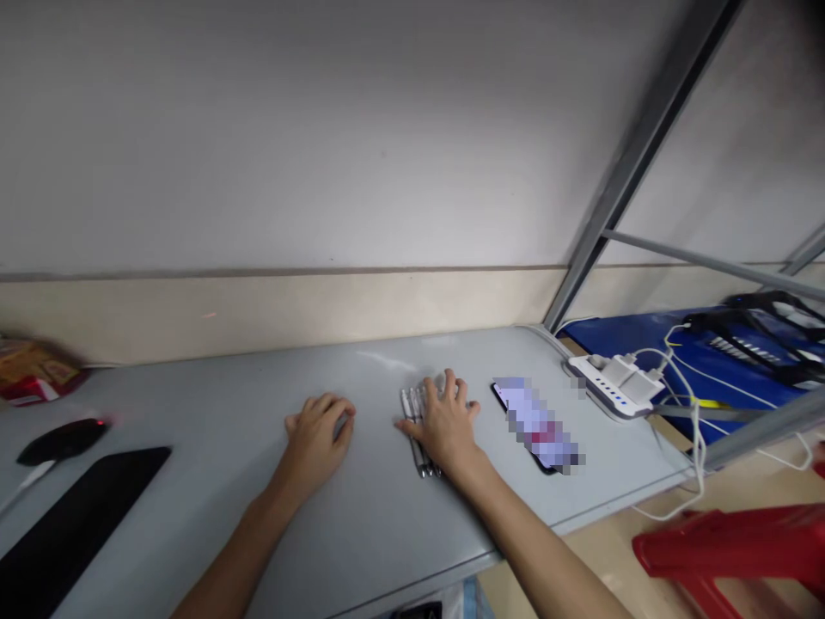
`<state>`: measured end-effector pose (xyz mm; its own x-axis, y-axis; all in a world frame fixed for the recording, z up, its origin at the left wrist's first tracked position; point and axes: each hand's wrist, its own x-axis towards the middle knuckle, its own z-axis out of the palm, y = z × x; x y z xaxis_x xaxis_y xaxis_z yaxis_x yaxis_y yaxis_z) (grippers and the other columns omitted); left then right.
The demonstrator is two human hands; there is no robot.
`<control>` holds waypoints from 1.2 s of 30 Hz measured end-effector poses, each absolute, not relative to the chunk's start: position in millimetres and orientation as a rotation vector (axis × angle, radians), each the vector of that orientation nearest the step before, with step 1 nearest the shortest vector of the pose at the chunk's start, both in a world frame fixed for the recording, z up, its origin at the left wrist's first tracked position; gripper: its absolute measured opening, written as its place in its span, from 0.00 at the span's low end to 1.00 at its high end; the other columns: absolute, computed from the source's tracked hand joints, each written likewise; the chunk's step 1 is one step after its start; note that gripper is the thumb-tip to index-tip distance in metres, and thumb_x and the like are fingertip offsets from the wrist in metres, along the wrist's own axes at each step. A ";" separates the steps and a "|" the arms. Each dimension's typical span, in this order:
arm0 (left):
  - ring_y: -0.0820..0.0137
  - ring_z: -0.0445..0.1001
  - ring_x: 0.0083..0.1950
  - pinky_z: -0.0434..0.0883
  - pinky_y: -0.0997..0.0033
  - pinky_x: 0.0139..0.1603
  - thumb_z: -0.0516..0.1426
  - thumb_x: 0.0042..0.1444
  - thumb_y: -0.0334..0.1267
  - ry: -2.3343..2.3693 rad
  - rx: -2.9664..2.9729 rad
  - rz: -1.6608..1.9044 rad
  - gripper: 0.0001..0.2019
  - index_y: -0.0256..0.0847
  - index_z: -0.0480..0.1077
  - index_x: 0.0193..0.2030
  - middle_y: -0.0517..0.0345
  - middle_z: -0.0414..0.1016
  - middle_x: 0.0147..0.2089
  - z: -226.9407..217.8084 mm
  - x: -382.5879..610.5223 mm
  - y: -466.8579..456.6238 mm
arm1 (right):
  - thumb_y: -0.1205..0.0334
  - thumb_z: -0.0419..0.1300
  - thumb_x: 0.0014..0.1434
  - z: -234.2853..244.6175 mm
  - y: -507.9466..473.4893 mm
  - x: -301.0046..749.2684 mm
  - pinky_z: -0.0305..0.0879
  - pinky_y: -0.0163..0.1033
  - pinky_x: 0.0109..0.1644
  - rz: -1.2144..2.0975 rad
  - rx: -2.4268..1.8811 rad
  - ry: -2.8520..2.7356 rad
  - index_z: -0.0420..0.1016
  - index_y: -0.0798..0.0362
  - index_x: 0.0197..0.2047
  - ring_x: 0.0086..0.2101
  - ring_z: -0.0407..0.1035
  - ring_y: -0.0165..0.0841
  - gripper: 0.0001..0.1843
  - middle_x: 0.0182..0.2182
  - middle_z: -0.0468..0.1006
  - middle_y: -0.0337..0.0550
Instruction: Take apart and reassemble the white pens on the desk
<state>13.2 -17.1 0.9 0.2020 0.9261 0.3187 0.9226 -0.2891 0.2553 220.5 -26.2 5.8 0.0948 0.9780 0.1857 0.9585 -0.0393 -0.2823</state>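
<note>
Several clear-barrelled pens [415, 430] lie side by side on the grey desk, roughly parallel. My right hand [448, 425] rests over them with its fingers spread and the thumb reaching across to their left side. It covers part of the pens, so I cannot tell how many are beneath. To the left, apart from the pens, my left hand [319, 437] sits on the desk with loosely curled fingers. Its thumb and forefinger tips come together, and nothing shows between them.
A phone [534, 425] with a lit, blurred screen lies right of the pens. Beyond it is a white power strip [609, 387] with chargers and cables. At left are a black mouse-shaped device [63, 441], a dark flat panel [83, 524] and a packet [39, 370]. A red stool [735, 542] stands at lower right.
</note>
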 end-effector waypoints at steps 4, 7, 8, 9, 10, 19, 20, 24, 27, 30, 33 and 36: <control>0.62 0.68 0.48 0.56 0.63 0.42 0.50 0.59 0.36 1.843 2.451 0.664 0.09 0.46 0.72 0.38 0.56 0.74 0.43 -0.6 15.1 -16.0 | 0.41 0.62 0.50 8.4 -26.8 216.9 0.55 0.62 0.49 0.149 -2.124 -1.915 0.62 0.50 0.60 0.56 0.51 0.57 0.39 0.63 0.52 0.64; 0.62 0.68 0.47 0.56 0.63 0.42 0.51 0.58 0.36 1.815 2.474 0.693 0.08 0.46 0.71 0.38 0.57 0.74 0.43 -2.3 14.6 -15.0 | 0.47 0.63 0.51 12.8 -26.9 212.5 0.56 0.60 0.49 0.155 -2.099 -1.975 0.64 0.50 0.57 0.54 0.54 0.55 0.33 0.62 0.55 0.61; 0.62 0.69 0.47 0.56 0.64 0.42 0.51 0.58 0.36 1.803 2.479 0.705 0.08 0.46 0.71 0.38 0.57 0.74 0.43 -3.0 14.0 -14.6 | 0.50 0.63 0.50 14.5 -27.2 210.9 0.57 0.59 0.49 0.162 -2.094 -1.983 0.64 0.49 0.56 0.53 0.55 0.55 0.31 0.62 0.54 0.60; 0.63 0.69 0.47 0.57 0.64 0.41 0.51 0.58 0.36 1.787 2.483 0.708 0.08 0.46 0.71 0.38 0.57 0.74 0.43 -3.9 13.3 -14.1 | 0.53 0.63 0.50 16.2 -27.5 209.3 0.59 0.57 0.48 0.194 -2.091 -1.989 0.65 0.49 0.56 0.52 0.57 0.53 0.30 0.62 0.54 0.60; 0.63 0.69 0.47 0.57 0.64 0.41 0.50 0.59 0.36 1.774 2.484 0.712 0.08 0.46 0.71 0.37 0.57 0.74 0.42 -4.7 12.7 -13.6 | 0.57 0.63 0.49 17.7 -28.0 207.8 0.61 0.54 0.46 0.236 -2.088 -1.997 0.65 0.49 0.55 0.51 0.59 0.52 0.29 0.62 0.54 0.59; 0.64 0.69 0.45 0.59 0.62 0.44 0.49 0.61 0.38 1.709 2.455 0.708 0.09 0.45 0.70 0.38 0.57 0.74 0.41 -5.5 12.7 -14.0 | 0.75 0.53 0.51 18.9 -31.2 199.7 0.65 0.45 0.37 0.303 -1.908 -2.187 0.54 0.40 0.63 0.44 0.65 0.47 0.38 0.49 0.67 0.54; 0.64 0.69 0.45 0.60 0.62 0.44 0.49 0.61 0.39 1.680 2.457 0.710 0.09 0.44 0.70 0.39 0.57 0.74 0.41 -4.6 13.1 -14.3 | 0.76 0.53 0.50 18.9 -31.1 200.9 0.65 0.44 0.37 0.325 -1.877 -2.198 0.54 0.41 0.63 0.43 0.66 0.46 0.38 0.48 0.67 0.53; 0.65 0.70 0.44 0.63 0.63 0.45 0.48 0.62 0.41 1.520 2.468 0.715 0.10 0.44 0.69 0.40 0.57 0.73 0.41 -1.2 15.4 -16.1 | 0.77 0.54 0.45 22.2 -30.0 212.8 0.65 0.44 0.41 0.505 -1.733 -2.129 0.54 0.44 0.63 0.39 0.69 0.41 0.42 0.46 0.69 0.50; 0.66 0.71 0.43 0.67 0.64 0.45 0.50 0.62 0.42 1.424 2.405 0.756 0.09 0.44 0.68 0.40 0.57 0.73 0.40 -1.6 20.3 -19.3 | 0.76 0.54 0.45 23.2 -27.4 220.6 0.65 0.44 0.46 0.696 -1.575 -1.964 0.53 0.45 0.63 0.43 0.69 0.40 0.41 0.47 0.69 0.48; 0.67 0.73 0.44 0.70 0.67 0.45 0.51 0.62 0.44 1.363 2.268 0.810 0.10 0.45 0.66 0.46 0.57 0.73 0.44 -4.2 28.5 -25.2 | 0.76 0.54 0.44 18.5 -21.0 217.8 0.64 0.44 0.51 0.820 -1.438 -1.793 0.55 0.48 0.62 0.47 0.68 0.39 0.40 0.49 0.68 0.48; 0.67 0.73 0.47 0.72 0.65 0.48 0.51 0.62 0.44 1.413 2.130 0.839 0.16 0.45 0.59 0.55 0.54 0.71 0.49 -5.6 36.6 -31.1 | 0.76 0.55 0.44 9.4 -12.4 204.6 0.62 0.44 0.54 0.916 -1.319 -1.650 0.54 0.52 0.62 0.50 0.66 0.38 0.40 0.51 0.67 0.49; 0.64 0.69 0.55 0.70 0.61 0.54 0.48 0.64 0.41 1.436 2.103 0.896 0.18 0.45 0.55 0.59 0.49 0.66 0.56 -5.4 38.8 -33.1 | 0.72 0.55 0.48 0.5 -6.8 186.3 0.61 0.46 0.57 1.021 -1.245 -1.494 0.53 0.56 0.61 0.52 0.64 0.39 0.36 0.51 0.67 0.51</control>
